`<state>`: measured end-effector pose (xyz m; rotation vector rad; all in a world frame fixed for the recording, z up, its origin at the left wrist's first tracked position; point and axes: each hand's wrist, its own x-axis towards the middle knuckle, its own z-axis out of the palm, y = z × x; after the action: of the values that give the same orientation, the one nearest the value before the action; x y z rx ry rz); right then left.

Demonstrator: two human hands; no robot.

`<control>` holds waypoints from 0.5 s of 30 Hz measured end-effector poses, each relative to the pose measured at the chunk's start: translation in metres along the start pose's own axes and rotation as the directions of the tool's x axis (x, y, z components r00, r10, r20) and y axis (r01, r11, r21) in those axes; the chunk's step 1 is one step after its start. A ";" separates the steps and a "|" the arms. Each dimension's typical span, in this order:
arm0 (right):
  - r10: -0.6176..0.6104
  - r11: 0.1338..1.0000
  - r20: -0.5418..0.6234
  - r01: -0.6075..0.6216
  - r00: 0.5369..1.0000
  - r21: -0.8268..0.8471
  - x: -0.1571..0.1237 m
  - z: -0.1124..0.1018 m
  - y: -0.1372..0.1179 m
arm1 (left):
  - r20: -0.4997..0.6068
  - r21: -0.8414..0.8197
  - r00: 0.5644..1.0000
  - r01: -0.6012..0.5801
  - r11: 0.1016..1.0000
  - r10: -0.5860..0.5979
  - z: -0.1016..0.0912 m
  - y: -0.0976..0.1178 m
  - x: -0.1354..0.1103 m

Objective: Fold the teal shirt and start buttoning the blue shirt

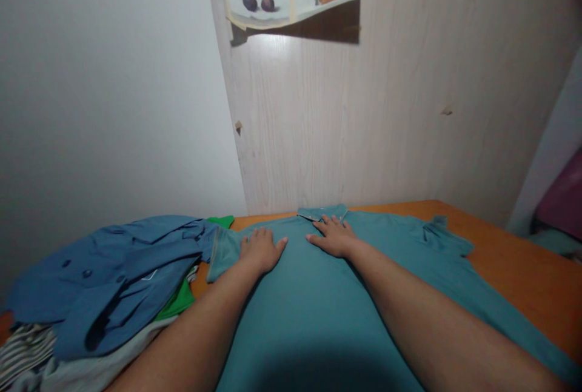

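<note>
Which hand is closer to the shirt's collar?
Right. The right hand is spread flat right by the collar; the left hand lies farther off, near one short sleeve.

Orange-brown tabletop with a spread-out teal collared shirt and a clothes heap at left

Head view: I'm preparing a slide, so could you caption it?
Left hand and right hand resting on a teal collared shirt spread over an orange surface, beside a pile of clothes.
</note>
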<state>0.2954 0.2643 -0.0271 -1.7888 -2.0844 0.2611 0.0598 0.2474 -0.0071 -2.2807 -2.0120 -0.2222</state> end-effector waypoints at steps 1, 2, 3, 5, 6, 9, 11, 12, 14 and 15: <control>0.003 0.998 -0.057 0.000 0.998 0.055 0.002 -0.001 0.002 | 0.006 -0.010 1.000 0.007 1.000 -0.007 0.002 -0.002 -0.001; 0.019 0.994 -0.120 -0.005 0.993 0.114 0.003 -0.004 0.005 | 0.011 -0.019 1.000 0.016 1.000 -0.016 0.003 -0.005 -0.002; 0.050 0.986 -0.181 -0.020 0.982 0.165 0.005 -0.007 0.010 | 0.017 -0.027 1.000 0.025 0.999 -0.025 0.003 -0.008 -0.002; 0.143 0.972 -0.275 -0.083 0.951 0.222 0.008 -0.014 0.021 | 0.035 -0.041 0.998 0.044 0.998 -0.042 0.004 -0.012 -0.001; 0.192 0.966 -0.301 -0.126 0.934 0.225 0.009 -0.017 0.027 | 0.045 -0.045 0.998 0.053 0.998 -0.050 0.004 -0.014 0.000; 0.296 0.948 -0.347 -0.229 0.890 0.220 0.009 -0.021 0.043 | 0.062 -0.052 0.996 0.069 0.996 -0.065 0.005 -0.015 0.001; 0.318 0.942 -0.359 -0.248 0.878 0.227 0.010 -0.019 0.049 | 0.060 -0.060 0.996 0.070 0.996 -0.066 0.004 -0.015 0.002; 0.322 0.940 -0.361 -0.249 0.875 0.234 0.010 -0.017 0.051 | 0.056 -0.063 0.996 0.068 0.996 -0.064 0.003 -0.015 0.002; 0.335 0.933 -0.366 -0.251 0.868 0.257 0.012 -0.013 0.051 | 0.042 -0.064 0.997 0.064 0.996 -0.061 -0.004 -0.014 0.005; 0.347 0.927 -0.371 -0.255 0.861 0.274 0.013 -0.012 0.052 | 0.029 -0.060 0.997 0.066 0.996 -0.065 -0.008 -0.014 0.007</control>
<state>0.3457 0.2845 -0.0338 -1.8415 -1.4231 0.1647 0.0464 0.2548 0.0020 -2.2669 -2.1243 -0.2631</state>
